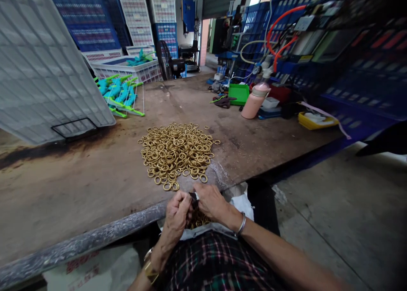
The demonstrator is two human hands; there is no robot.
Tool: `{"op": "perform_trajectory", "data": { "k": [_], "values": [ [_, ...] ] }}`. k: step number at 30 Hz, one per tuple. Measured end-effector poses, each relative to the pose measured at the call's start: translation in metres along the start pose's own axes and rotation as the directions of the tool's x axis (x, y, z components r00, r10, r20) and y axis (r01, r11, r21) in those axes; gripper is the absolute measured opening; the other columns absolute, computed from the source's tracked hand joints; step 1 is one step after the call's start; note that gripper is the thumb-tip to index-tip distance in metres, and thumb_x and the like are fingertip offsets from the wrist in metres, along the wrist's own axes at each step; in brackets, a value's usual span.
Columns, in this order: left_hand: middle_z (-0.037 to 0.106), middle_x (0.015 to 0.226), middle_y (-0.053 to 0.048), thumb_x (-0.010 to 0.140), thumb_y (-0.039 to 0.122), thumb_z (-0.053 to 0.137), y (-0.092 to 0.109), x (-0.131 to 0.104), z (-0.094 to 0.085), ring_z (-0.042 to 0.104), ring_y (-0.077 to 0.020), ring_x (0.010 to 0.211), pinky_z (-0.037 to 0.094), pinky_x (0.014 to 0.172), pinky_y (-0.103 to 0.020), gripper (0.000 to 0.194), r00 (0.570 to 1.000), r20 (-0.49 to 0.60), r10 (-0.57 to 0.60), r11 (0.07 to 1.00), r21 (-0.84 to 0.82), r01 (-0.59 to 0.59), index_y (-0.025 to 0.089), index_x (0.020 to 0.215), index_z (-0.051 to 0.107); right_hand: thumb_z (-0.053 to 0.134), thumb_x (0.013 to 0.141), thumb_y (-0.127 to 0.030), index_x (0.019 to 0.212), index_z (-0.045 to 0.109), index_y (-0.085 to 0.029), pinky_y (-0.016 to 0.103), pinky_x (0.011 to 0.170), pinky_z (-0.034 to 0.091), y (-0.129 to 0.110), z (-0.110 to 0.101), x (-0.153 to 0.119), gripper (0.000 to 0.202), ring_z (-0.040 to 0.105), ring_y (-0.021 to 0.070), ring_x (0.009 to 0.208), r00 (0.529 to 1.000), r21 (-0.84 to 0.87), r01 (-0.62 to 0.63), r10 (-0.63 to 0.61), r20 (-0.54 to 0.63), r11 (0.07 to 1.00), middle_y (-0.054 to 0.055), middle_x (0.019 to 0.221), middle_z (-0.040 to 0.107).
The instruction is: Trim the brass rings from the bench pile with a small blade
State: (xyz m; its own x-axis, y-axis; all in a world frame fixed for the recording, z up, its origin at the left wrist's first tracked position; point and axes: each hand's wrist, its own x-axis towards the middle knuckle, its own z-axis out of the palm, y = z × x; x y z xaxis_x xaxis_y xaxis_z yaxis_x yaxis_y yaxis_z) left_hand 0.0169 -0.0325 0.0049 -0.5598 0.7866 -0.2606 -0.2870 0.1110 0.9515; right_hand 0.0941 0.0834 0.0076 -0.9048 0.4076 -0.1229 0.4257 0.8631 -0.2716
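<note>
Head cam: L hand + R hand meet at front edge of desk, over the lap. Both grips look closed on a small dark piece betw the fingertips; can't ID it, mostly hid. Prob light; stiff or soft, can't tell. Not much to grab, so thumb-vs-index pinch at each end fits best.

Gold-coloured rings heaped on desk just beyond the hands, few strays round the heap. More lap rings under the hands, in a white lap bag. Each prob light, stiff, slick, hard to break; metal vs plastic unclear. Hold by outer rim or hook thru the hole; strays easiest, heap likely to slide.

Around: teal/green toy bows far L, next to tilted white bin; pink bottle, green tray, yellow tray off R, well apart from hands.

Snags imo: desk's wrapped edge near L forearm; bangle on R wrist could catch the bag.
</note>
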Motion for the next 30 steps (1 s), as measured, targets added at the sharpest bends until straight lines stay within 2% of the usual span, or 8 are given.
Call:
{"op": "perform_trajectory", "data": {
  "k": [4, 7, 12, 18, 21, 24, 27, 30],
  "values": [
    [0.046, 0.047, 0.005, 0.074, 0.05, 0.056, 0.002, -0.013, 0.008, 0.037, -0.006, 0.038, 0.028, 0.038, -0.018, 0.034, 0.983, 0.18, -0.02, 1.0, -0.004, 0.021, 0.018, 0.063, 0.048, 0.038, 0.075, -0.006, 0.095, 0.051, -0.012, 0.026, 0.059, 0.035, 0.025, -0.003, 0.001, 0.025, 0.061, 0.0191, 0.069, 0.98, -0.022, -0.195, 0.194, -0.049, 0.98, 0.01, 0.077, 0.064],
    [0.046, 0.048, 0.004, 0.076, 0.048, 0.054, -0.007, -0.014, 0.014, 0.035, -0.0051, 0.036, 0.024, 0.034, -0.017, 0.033, 0.956, 0.271, -0.117, 0.978, -0.137, 0.158, 0.018, 0.065, 0.048, 0.039, 0.078, -0.01, 0.096, 0.05, -0.014, 0.026, 0.061, 0.035, 0.042, -0.005, 0.003, 0.022, 0.06, 0.0196, 0.075, 0.962, 0.004, -0.241, 0.239, -0.135, 0.971, 0.009, 0.08, 0.064],
    [0.054, 0.06, 0.0, 0.075, 0.042, 0.057, -0.017, -0.004, 0.016, 0.037, -0.0036, 0.038, 0.024, 0.033, -0.015, 0.028, 0.941, 0.255, -0.225, 0.877, -0.367, 0.309, 0.015, 0.069, 0.051, 0.041, 0.086, -0.03, 0.098, 0.048, -0.017, 0.027, 0.063, 0.035, 0.04, 0.002, 0.008, 0.018, 0.059, 0.0198, 0.08, 0.942, 0.031, -0.268, 0.269, -0.201, 0.963, 0.008, 0.09, 0.062],
    [0.057, 0.068, 0.0, 0.072, 0.031, 0.062, -0.008, 0.0, 0.006, 0.047, -0.007, 0.047, 0.029, 0.034, -0.014, 0.02, 0.924, 0.291, -0.247, 0.78, -0.506, 0.368, 0.017, 0.083, 0.052, 0.042, 0.084, -0.023, 0.099, 0.047, -0.019, 0.027, 0.063, 0.035, 0.034, 0.006, 0.011, 0.016, 0.057, 0.0184, 0.079, 0.935, 0.015, -0.299, 0.296, -0.195, 0.954, 0.007, 0.099, 0.058],
    [0.057, 0.071, -0.002, 0.07, 0.028, 0.065, -0.005, 0.003, 0.003, 0.051, -0.0081, 0.055, 0.03, 0.036, -0.014, 0.019, 0.917, 0.308, -0.254, 0.728, -0.564, 0.391, 0.015, 0.077, 0.053, 0.039, 0.081, -0.015, 0.096, 0.047, -0.019, 0.027, 0.062, 0.034, 0.038, 0.007, 0.01, 0.017, 0.055, 0.0173, 0.075, 0.944, 0.063, -0.237, 0.245, -0.219, 0.97, 0.006, 0.095, 0.058],
    [0.058, 0.074, -0.003, 0.066, 0.027, 0.069, -0.003, 0.008, 0.004, 0.054, -0.0097, 0.06, 0.03, 0.037, -0.013, 0.022, 0.926, 0.27, -0.265, 0.715, -0.589, 0.376, 0.014, 0.07, 0.051, 0.04, 0.077, -0.009, 0.092, 0.047, -0.018, 0.025, 0.064, 0.035, 0.041, 0.007, 0.008, 0.018, 0.054, 0.0162, 0.075, 0.947, 0.191, -0.085, 0.138, -0.289, 0.978, 0.005, 0.087, 0.058],
    [0.055, 0.067, 0.001, 0.065, 0.029, 0.071, 0.0, 0.012, 0.006, 0.052, -0.0077, 0.055, 0.03, 0.036, -0.013, 0.027, 0.952, 0.168, -0.255, 0.772, -0.558, 0.306, 0.015, 0.067, 0.048, 0.042, 0.076, -0.008, 0.089, 0.047, -0.018, 0.024, 0.066, 0.036, 0.038, 0.005, 0.005, 0.018, 0.053, 0.0153, 0.075, 0.926, 0.302, 0.096, 0.026, -0.377, 0.948, 0.003, 0.081, 0.058],
    [0.05, 0.061, 0.005, 0.067, 0.039, 0.067, 0.003, 0.013, 0.008, 0.044, -0.0052, 0.046, 0.028, 0.034, -0.013, 0.031, 0.977, 0.029, -0.21, 0.877, -0.436, 0.201, 0.017, 0.071, 0.046, 0.043, 0.074, -0.006, 0.088, 0.049, -0.019, 0.023, 0.065, 0.036, 0.03, 0.001, 0.001, 0.02, 0.052, 0.0147, 0.074, 0.903, 0.326, 0.244, -0.091, -0.42, 0.913, 0.003, 0.08, 0.057]
  ]
}}
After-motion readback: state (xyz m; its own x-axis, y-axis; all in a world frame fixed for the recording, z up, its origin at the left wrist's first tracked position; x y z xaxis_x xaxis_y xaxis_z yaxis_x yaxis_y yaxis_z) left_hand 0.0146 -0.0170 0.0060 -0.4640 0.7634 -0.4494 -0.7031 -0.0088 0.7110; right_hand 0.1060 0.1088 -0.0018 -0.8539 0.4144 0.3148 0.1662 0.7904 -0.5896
